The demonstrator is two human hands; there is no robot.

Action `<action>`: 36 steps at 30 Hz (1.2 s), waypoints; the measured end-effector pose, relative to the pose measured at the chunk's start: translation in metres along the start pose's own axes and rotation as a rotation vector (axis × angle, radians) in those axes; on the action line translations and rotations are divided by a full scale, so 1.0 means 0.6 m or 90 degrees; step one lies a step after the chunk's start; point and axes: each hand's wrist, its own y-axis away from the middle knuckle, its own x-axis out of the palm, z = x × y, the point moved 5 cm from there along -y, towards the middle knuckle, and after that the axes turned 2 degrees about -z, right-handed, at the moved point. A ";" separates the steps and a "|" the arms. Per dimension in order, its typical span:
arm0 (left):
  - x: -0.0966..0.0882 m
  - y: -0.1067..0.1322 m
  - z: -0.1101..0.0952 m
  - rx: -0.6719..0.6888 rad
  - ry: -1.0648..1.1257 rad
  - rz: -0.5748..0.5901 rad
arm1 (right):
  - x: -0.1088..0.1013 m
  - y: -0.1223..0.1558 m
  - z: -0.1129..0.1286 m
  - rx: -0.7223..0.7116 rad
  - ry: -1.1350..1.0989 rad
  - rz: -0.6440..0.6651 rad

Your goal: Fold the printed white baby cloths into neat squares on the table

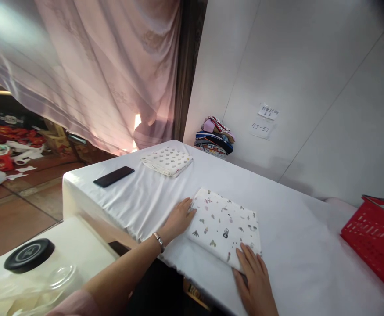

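Observation:
A folded white cloth with small printed figures [225, 226] lies on the white-covered table [297, 245]. My left hand [177, 218] rests flat against the cloth's left edge, fingers stretched out. My right hand [256, 281] lies flat at the cloth's near right corner, fingertips on the fabric. Neither hand grips anything. A bracelet sits on my left wrist.
A second folded patterned cloth [167, 160] and a black phone [113, 176] lie at the table's far left. A pile of colourful clothes [214, 137] sits against the wall. A red basket [376, 237] stands at right. A black-lidded jar [30, 263] is at near left.

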 end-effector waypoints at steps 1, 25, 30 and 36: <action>-0.006 0.010 0.006 -0.014 0.002 -0.013 | 0.000 0.000 -0.002 0.006 -0.008 0.013; -0.020 0.080 0.013 -0.107 -0.013 0.017 | -0.003 -0.046 0.000 0.063 0.020 0.203; -0.024 0.074 0.011 -0.110 -0.068 0.063 | 0.000 -0.041 -0.001 0.040 0.010 0.176; -0.033 0.080 0.010 -0.126 -0.004 0.014 | 0.004 -0.036 -0.003 0.034 0.014 0.135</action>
